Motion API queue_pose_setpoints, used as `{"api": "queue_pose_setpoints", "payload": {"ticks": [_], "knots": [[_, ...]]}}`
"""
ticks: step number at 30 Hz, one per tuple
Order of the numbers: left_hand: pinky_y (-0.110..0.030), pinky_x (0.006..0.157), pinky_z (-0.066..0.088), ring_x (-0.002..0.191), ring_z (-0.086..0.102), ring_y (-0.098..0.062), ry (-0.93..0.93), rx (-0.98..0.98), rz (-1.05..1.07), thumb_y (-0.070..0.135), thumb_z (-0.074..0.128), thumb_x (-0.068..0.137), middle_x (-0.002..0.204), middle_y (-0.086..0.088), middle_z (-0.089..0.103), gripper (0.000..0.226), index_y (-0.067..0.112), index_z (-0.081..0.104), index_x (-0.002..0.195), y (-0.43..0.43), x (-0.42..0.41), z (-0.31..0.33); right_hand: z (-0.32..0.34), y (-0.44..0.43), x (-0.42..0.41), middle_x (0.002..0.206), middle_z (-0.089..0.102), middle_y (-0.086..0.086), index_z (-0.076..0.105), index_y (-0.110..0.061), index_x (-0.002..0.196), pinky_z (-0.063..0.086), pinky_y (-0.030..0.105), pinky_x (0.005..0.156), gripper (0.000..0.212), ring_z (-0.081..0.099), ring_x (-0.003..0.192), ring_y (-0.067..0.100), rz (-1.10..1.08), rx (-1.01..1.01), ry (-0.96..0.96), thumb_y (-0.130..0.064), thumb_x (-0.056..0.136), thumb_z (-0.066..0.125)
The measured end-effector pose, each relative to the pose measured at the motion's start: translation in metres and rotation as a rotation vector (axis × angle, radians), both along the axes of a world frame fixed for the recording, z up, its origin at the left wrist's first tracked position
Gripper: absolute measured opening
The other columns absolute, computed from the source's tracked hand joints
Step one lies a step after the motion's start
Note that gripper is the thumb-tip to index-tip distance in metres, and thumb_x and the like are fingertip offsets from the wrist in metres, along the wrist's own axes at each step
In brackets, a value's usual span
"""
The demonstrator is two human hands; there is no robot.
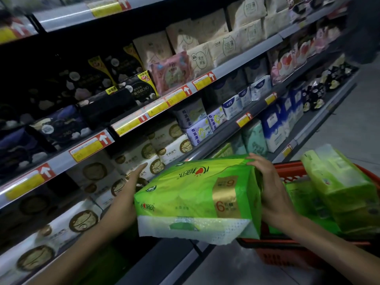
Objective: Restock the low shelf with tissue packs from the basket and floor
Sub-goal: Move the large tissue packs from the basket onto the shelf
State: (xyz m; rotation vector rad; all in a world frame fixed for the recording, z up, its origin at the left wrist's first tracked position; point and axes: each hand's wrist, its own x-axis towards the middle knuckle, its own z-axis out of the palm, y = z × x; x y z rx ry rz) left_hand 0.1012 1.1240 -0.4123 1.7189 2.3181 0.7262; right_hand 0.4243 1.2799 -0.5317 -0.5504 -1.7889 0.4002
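Observation:
A green tissue pack (pixel 191 194) with a gold band and a white lower edge hangs in the air in front of the shelves. My left hand (pixel 131 182) presses flat against its left end with straight fingers. My right hand (pixel 267 182) grips its right end, fingers curled over the top corner. Behind the pack a red basket (pixel 292 256) stands on the floor, with more green tissue packs (pixel 341 188) in it. The low shelf (pixel 170 256) lies below the held pack; more green shows in its dark opening.
Tiers of shelving run from left to right, filled with white, black, beige, pink and blue paper packs, with yellow-and-red price tags (pixel 90 147) on the rails. Grey floor (pixel 349 124) lies to the right of the shelves.

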Motion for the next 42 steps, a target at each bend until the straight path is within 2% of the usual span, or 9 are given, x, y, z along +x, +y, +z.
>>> {"api": "queue_pose_setpoints", "payload": {"ticks": [3,6,11,15,19,29,33,38,42], "knots": [[-0.053,0.097,0.056,0.109,0.072,-0.026,-0.557,0.126,0.31,0.058,0.055,0.097,0.124,-0.007,0.072,0.036,0.039,0.063,0.125,0.007,0.01,-0.002,-0.003,0.001,-0.001,0.146,0.047,0.02,0.04,-0.008,0.141,0.035,0.039,0.119,0.086,0.043,0.142,0.029,-0.068,0.021,-0.001,-0.009,0.072,0.091],[-0.063,0.087,0.057,0.107,0.071,-0.042,-1.14,0.111,0.511,0.074,0.049,0.093,0.113,-0.017,0.077,0.063,0.021,0.07,0.12,0.007,0.028,-0.011,0.0,0.0,-0.001,0.144,0.048,0.019,0.042,-0.006,0.139,0.029,0.029,0.121,0.085,0.043,0.139,0.024,-0.094,0.041,-0.01,-0.005,0.071,0.092],[-0.064,0.079,0.06,0.104,0.071,-0.05,-1.367,-0.159,0.559,0.08,0.071,0.07,0.116,-0.025,0.074,0.087,0.016,0.065,0.129,0.009,0.055,-0.01,-0.004,-0.002,-0.002,0.14,0.048,0.017,0.044,-0.003,0.138,0.024,0.022,0.121,0.08,0.038,0.136,0.018,-0.122,0.02,-0.044,-0.005,0.072,0.09],[-0.061,0.081,0.061,0.085,0.074,-0.041,-1.237,-0.181,0.629,0.052,0.085,0.073,0.087,-0.02,0.077,0.057,0.009,0.068,0.107,0.029,0.078,0.006,-0.011,-0.007,-0.007,0.141,0.047,0.019,0.042,-0.007,0.139,0.032,0.039,0.121,0.077,0.044,0.138,0.034,-0.146,0.016,-0.037,-0.004,0.076,0.086],[-0.064,0.085,0.059,0.095,0.072,-0.045,-1.159,-0.2,0.691,0.037,0.095,0.055,0.105,-0.023,0.072,0.067,0.008,0.07,0.11,0.044,0.088,0.017,-0.019,-0.009,-0.006,0.14,0.046,0.018,0.045,-0.001,0.138,0.028,0.031,0.121,0.077,0.041,0.137,0.027,-0.138,-0.034,-0.028,-0.006,0.074,0.087],[-0.06,0.082,0.059,0.083,0.066,-0.038,-0.924,-0.174,0.721,0.03,0.092,0.072,0.097,-0.02,0.064,0.053,0.009,0.056,0.103,0.069,0.108,0.041,-0.074,-0.028,0.009,0.144,0.041,0.006,0.033,-0.018,0.146,0.036,0.032,0.112,0.096,0.039,0.135,0.017,-0.05,-0.237,-0.204,-0.029,0.071,0.091],[-0.049,0.057,0.056,0.078,0.067,-0.035,-0.801,-0.226,0.623,0.029,0.089,0.077,0.097,-0.018,0.066,0.053,0.01,0.056,0.114,0.079,0.114,0.047,-0.088,-0.037,0.012,0.142,0.044,0.002,0.033,-0.024,0.145,0.052,0.038,0.098,0.105,0.049,0.129,0.023,-0.031,-0.252,-0.353,-0.04,0.059,0.091],[-0.035,0.037,0.053,0.072,0.07,-0.031,-0.569,-0.224,0.482,0.024,0.095,0.068,0.1,-0.014,0.073,0.064,0.009,0.063,0.12,0.086,0.115,0.054,-0.097,-0.034,0.013,0.134,0.049,-0.005,0.037,-0.032,0.143,0.05,0.031,0.092,0.072,0.055,0.118,0.017,0.065,-0.05,-0.57,-0.044,0.082,0.073],[-0.04,0.062,0.064,0.078,0.076,-0.031,-0.384,-0.237,0.297,0.017,0.1,0.056,0.099,-0.011,0.077,0.067,0.013,0.064,0.112,0.088,0.112,0.061,-0.094,-0.034,0.009,0.137,0.045,-0.01,0.03,-0.037,0.153,0.045,0.031,0.103,0.064,0.048,0.124,0.012,0.172,-0.181,-0.618,-0.05,0.095,0.054]]}}
